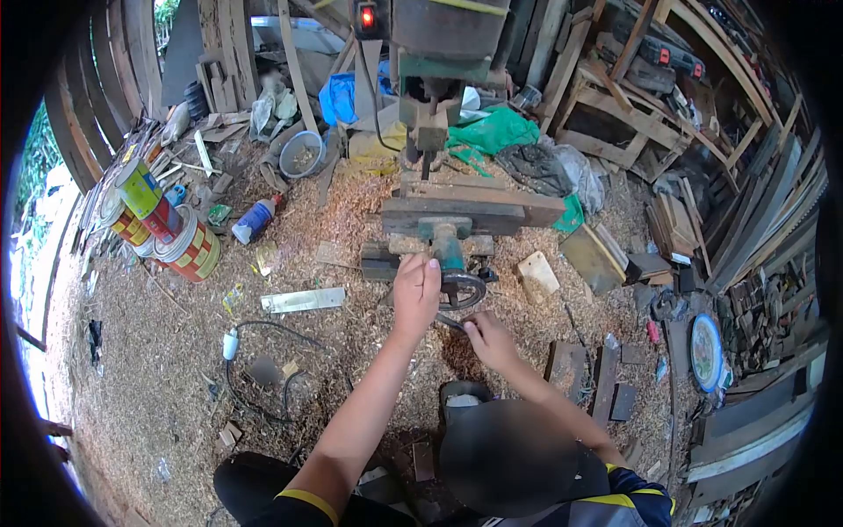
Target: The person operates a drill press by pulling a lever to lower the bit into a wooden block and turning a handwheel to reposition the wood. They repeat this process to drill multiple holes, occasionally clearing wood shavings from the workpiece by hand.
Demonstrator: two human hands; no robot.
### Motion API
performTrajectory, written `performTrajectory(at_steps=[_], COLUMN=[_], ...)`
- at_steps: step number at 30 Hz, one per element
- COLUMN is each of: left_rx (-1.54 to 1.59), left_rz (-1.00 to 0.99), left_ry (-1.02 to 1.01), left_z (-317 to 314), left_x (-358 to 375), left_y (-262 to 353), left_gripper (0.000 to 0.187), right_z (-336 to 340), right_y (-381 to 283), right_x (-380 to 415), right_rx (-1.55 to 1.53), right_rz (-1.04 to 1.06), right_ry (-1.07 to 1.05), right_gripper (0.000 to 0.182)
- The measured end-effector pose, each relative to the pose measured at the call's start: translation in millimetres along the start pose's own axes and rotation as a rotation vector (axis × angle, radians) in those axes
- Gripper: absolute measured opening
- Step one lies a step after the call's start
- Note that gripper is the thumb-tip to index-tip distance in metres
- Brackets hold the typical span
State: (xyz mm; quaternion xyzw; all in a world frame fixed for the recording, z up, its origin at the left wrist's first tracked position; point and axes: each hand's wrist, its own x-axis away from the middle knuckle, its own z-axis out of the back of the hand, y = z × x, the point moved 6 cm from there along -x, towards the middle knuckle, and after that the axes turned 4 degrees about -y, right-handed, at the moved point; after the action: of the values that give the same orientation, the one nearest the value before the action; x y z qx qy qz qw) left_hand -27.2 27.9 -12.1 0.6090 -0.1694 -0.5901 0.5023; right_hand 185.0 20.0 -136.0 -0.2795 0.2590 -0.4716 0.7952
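Note:
A green machine with a vertical drill or chisel head point(429, 132) stands over a wooden workpiece point(474, 213) clamped in its vise. Below the vise is a dark handwheel point(463, 291). My left hand point(417, 288) is on the green vise part at the wheel's left side, its fingers curled round something I cannot make out. To the lower right of the wheel, my right hand point(488, 338) has its fingers closed on the end of a dark lever point(451, 323).
Sawdust and shavings cover the floor. Stacked paint cans point(189, 246) stand at the left, near a blue bottle point(255, 220). A cable with a white connector point(230, 344) lies at lower left. Wood blocks point(537, 274) and a round blue-rimmed lid point(705, 352) are at the right.

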Motion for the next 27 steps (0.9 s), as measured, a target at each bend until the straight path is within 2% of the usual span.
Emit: performTrajectory(at_steps=[1,2,5,6,12,16,27], left_rx=[-0.005,-0.018,-0.037,-0.030,-0.016,0.005,-0.022], left_rz=[0.010,0.003,-0.011,-0.021,-0.032,-0.043,-0.063], left_ry=[-0.007,-0.003,-0.008,-0.008,0.001,0.032,0.034], left_z=[0,0,-1,-1,0,-2,0], left_x=[0,-1,0,-1,-1,-2,-2], left_y=[0,2,2,2,3,2,2], left_gripper=[0.037,0.037,0.039,0.037,0.036,0.035,0.037], right_z=[-18,-26,-33,-25,-20,-18,-17], right_y=[6,10,27,13,-2,-3,-5], right_x=[5,5,-7,-13,-17,-19,-17], right_rx=[0.010,0.020,0.015,0.119,0.251,0.322,0.366], right_rz=[-0.039,-0.049,-0.174,-0.198,-0.176,-0.218,-0.171], right_ry=[-0.168,-0.180,-0.250,-0.267,-0.279,-0.330,-0.276], right_gripper=[0.031,0.041,0.046,0.054,0.062,0.063,0.062])
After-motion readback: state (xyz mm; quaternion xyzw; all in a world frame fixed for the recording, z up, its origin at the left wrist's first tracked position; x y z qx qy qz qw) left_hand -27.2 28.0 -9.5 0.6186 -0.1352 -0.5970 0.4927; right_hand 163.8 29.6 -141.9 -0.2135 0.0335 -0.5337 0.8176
